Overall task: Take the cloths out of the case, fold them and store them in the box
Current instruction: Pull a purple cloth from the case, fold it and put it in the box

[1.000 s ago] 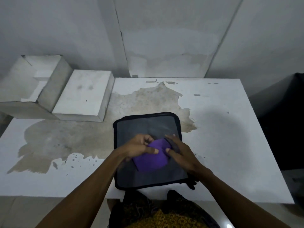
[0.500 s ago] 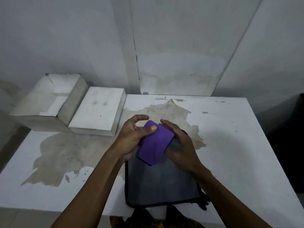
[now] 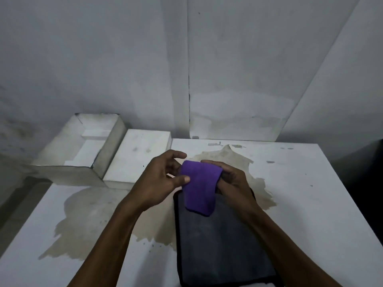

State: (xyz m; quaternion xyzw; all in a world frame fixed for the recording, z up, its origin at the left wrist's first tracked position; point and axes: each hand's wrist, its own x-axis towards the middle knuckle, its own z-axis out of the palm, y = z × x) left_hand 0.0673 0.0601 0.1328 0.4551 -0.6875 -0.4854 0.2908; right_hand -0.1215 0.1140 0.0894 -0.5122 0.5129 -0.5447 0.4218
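A purple cloth (image 3: pixel 200 189) hangs folded in the air above the far end of the dark grey case (image 3: pixel 223 241), which lies flat on the white table (image 3: pixel 300 204). My left hand (image 3: pixel 159 181) pinches the cloth's left edge with the thumb. My right hand (image 3: pixel 232 179) grips its upper right corner from behind. The open white box (image 3: pixel 83 150) stands at the table's far left, off to the left of both hands, its inside showing white inserts.
The box's white lid (image 3: pixel 141 160) lies flat beside the box, just left of my left hand. A large brown stain (image 3: pixel 99 220) covers the table's middle. Grey walls close the back, and a dark object (image 3: pixel 360 177) stands past the table's right edge.
Both hands lifted the purple cloth off the case and raised it; it now hangs lower and longer between them. The view tilted up and shifted.
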